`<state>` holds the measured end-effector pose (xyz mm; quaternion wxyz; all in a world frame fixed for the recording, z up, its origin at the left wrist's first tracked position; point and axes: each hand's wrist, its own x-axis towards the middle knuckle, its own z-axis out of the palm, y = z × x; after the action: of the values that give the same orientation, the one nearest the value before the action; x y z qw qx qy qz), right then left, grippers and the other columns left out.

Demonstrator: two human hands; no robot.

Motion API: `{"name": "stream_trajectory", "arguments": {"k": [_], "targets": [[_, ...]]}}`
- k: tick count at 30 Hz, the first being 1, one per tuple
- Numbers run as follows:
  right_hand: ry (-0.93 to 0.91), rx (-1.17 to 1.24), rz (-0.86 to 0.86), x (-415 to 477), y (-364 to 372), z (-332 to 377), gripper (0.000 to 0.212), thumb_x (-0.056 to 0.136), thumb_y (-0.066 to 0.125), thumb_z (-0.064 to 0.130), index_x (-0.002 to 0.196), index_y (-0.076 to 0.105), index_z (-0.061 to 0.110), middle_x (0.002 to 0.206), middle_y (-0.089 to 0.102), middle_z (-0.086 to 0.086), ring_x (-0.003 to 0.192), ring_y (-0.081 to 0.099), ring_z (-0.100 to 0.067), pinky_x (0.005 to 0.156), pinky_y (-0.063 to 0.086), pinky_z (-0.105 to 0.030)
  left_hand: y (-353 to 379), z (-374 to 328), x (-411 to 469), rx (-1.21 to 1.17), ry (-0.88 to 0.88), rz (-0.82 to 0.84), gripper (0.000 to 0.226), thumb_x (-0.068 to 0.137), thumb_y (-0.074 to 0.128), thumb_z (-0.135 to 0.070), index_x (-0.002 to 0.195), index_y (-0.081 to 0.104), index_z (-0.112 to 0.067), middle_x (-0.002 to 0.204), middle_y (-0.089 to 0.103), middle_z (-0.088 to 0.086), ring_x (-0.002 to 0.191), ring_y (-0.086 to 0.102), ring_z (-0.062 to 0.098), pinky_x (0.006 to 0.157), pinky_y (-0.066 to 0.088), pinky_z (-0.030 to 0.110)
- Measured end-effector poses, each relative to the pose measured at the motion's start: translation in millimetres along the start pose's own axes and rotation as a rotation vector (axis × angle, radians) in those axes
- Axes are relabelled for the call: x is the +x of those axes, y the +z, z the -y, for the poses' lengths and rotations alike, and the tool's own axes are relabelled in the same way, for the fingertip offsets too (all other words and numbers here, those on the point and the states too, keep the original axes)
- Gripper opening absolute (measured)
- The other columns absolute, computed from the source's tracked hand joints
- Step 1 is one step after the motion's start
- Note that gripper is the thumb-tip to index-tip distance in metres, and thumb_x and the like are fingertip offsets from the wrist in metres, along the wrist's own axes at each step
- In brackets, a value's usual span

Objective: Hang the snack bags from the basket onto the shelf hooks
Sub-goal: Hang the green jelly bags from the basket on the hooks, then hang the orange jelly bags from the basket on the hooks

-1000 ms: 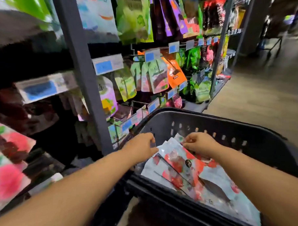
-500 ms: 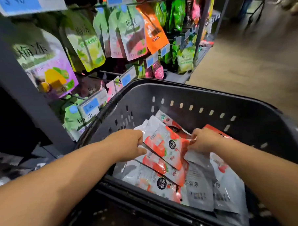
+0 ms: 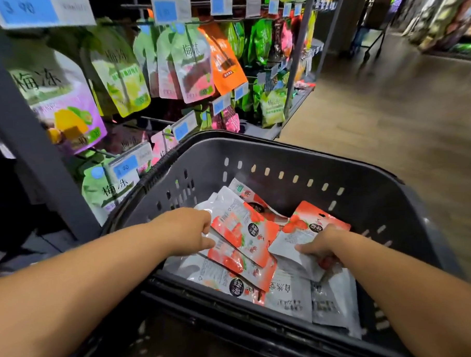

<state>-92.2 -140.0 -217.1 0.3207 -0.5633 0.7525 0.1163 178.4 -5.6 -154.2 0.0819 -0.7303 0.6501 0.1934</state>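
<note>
Reaching down into the dark plastic basket (image 3: pixel 282 154) with both hands. Pinching the left edge of a fanned bunch of red-and-white snack bags (image 3: pixel 242 232) with the left hand (image 3: pixel 188 231), thumb and curled fingers closed on the film. Gripping a separate bag (image 3: pixel 304 229) with the right hand (image 3: pixel 319 246), thumb on its grey back, fingers curled beneath, red top pointing far. Leaving more of the same flat and overlapped on the basket floor, near and right, several face-down.

Judging by looks: light, thin, glossy film, limp and slippery, likely to slide off one another and to sag if lifted by a corner. Possibly crushable inside, so no squeezing the belly. Best taken by the stiffer sealed top strip, just beside what looks like a small hang hole (image 3: pixel 323 215) in the right bag's red top, keeping that hole free of fingers for threading.

To the left and far, past the basket rim: wire shelf hooks (image 3: pixel 156 119) carrying green, purple and orange pouches (image 3: pixel 194 66), with blue price tags (image 3: pixel 185 126) at the tips. No telling from here which hook is meant for the red bags.
</note>
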Motion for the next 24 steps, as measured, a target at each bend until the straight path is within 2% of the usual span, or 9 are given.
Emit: {"name": "stream_trajectory", "arguments": {"k": [3,5,7,9,12,14,16,21,24], "targets": [[0.022,0.131,-0.025,11,1,-3,0.096,0.059,0.094,0.042,0.128,0.039,0.003,0.096,0.065,-0.022,0.059,0.066,-0.031,0.030,0.047,-0.032,2,-2,-1,-0.011,0.021,-0.007,0.026,0.092,0.059,-0.048,0.101,0.050,-0.026,0.088,0.059,-0.009,0.084,0.059,0.014,0.085,0.049,0.035],[0.032,0.164,-0.014,24,3,-7,0.099,0.051,0.097,0.042,0.125,0.043,0.003,0.096,0.066,-0.022,0.069,0.069,-0.035,0.046,0.058,-0.044,3,-5,-3,-0.020,0.028,-0.003,0.026,0.092,0.060,-0.048,0.101,0.051,-0.025,0.085,0.056,-0.010,0.081,0.059,0.013,0.083,0.049,0.034],[0.027,0.270,-0.022,27,0,-9,0.081,0.066,0.092,0.030,0.125,0.047,-0.001,0.086,0.065,-0.020,0.067,0.066,-0.034,0.055,0.058,-0.042,3,-10,-4,-0.032,0.030,0.005,0.026,0.092,0.060,-0.047,0.103,0.052,-0.024,0.090,0.060,-0.008,0.082,0.060,0.014,0.081,0.049,0.034],[0.021,0.388,0.008,12,-7,-10,0.073,0.078,0.082,0.017,0.135,0.043,-0.006,0.095,0.062,-0.023,0.072,0.063,-0.038,0.060,0.055,-0.043,4,-17,-6,-0.025,0.038,0.016,0.028,0.092,0.059,-0.047,0.105,0.053,-0.023,0.097,0.063,-0.006,0.088,0.058,0.016,0.079,0.046,0.033],[0.077,0.648,-0.103,4,-11,-16,0.086,0.080,0.080,0.007,0.141,0.020,0.005,0.122,0.051,-0.027,0.102,0.056,-0.041,0.075,0.050,-0.047,10,-26,-9,0.005,0.053,0.024,0.031,0.093,0.058,-0.047,0.111,0.053,-0.022,0.098,0.057,-0.007,0.094,0.051,0.017,0.075,0.040,0.030],[0.029,0.723,-0.202,1,-10,-17,0.098,0.075,0.084,0.006,0.144,0.016,0.012,0.118,0.054,-0.025,0.101,0.057,-0.037,0.088,0.048,-0.043,13,-30,-10,0.025,0.064,0.009,0.034,0.094,0.057,-0.048,0.114,0.052,-0.022,0.100,0.052,-0.007,0.094,0.048,0.017,0.075,0.038,0.029],[-0.063,0.747,-0.287,-1,-8,-14,0.104,0.072,0.087,0.009,0.147,0.015,0.019,0.128,0.052,-0.022,0.111,0.056,-0.039,0.096,0.047,-0.044,15,-33,-12,0.032,0.069,-0.021,0.035,0.094,0.056,-0.049,0.116,0.051,-0.023,0.103,0.050,-0.007,0.094,0.047,0.016,0.075,0.037,0.029],[-0.246,0.722,-0.418,-16,-4,-5,0.103,0.076,0.082,0.014,0.147,0.012,0.037,0.123,0.054,-0.015,0.098,0.060,-0.033,0.085,0.054,-0.045,22,-34,-16,0.024,0.084,-0.057,0.034,0.095,0.055,-0.051,0.114,0.050,-0.023,0.096,0.047,-0.011,0.093,0.047,0.015,0.075,0.037,0.028],[-0.390,0.711,-0.481,-24,-5,-3,0.101,0.080,0.077,0.012,0.148,0.010,0.045,0.093,0.055,-0.002,0.081,0.061,-0.022,0.078,0.057,-0.044,24,-34,-18,-0.011,0.077,-0.051,0.033,0.094,0.055,-0.052,0.112,0.050,-0.025,0.089,0.045,-0.013,0.091,0.048,0.014,0.072,0.036,0.027]]}}
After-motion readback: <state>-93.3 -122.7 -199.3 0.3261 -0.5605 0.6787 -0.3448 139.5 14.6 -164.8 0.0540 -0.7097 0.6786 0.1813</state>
